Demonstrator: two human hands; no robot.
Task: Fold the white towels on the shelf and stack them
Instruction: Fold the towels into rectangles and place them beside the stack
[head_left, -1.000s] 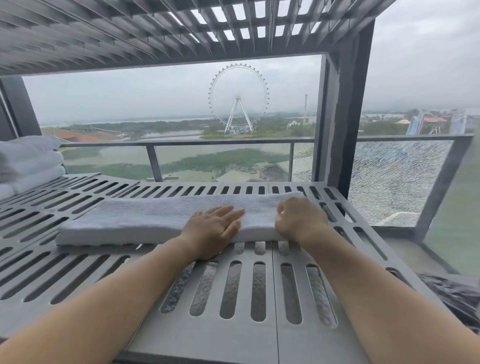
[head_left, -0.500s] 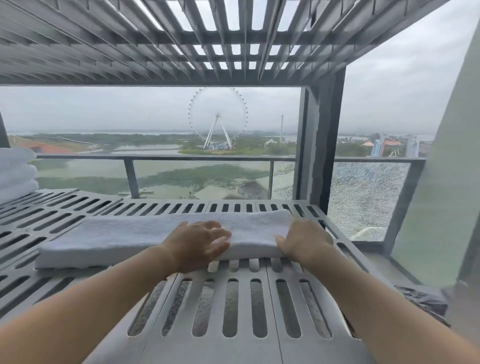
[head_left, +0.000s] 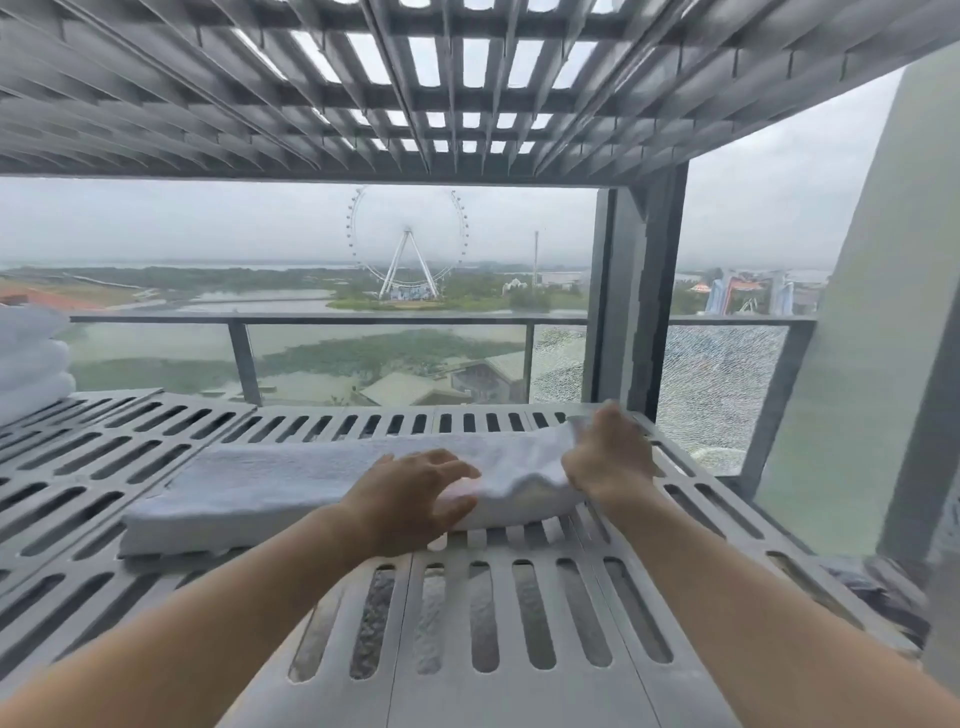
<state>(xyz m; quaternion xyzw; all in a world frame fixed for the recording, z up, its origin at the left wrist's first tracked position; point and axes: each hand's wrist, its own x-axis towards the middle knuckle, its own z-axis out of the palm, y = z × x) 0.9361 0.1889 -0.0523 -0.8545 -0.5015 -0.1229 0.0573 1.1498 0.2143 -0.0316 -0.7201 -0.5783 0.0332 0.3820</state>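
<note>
A long white towel (head_left: 291, 483), folded into a strip, lies across the grey slatted shelf (head_left: 498, 613). My left hand (head_left: 415, 493) rests on the strip near its middle, fingers spread and lightly bent over its front edge. My right hand (head_left: 608, 457) grips the towel's right end, which is lifted and bunched off the shelf. A stack of folded white towels (head_left: 31, 364) sits at the far left edge of the shelf.
A second slatted shelf (head_left: 415, 93) hangs close overhead. A grey post (head_left: 639, 291) stands at the shelf's right rear corner. Behind is a glass balcony railing (head_left: 363, 322), its right panel shattered. Dark fabric (head_left: 878, 587) lies low at the right.
My right hand has lifted the towel's right end off the shelf and bunched it. My left hand stays on the middle. The view has tilted upward.
</note>
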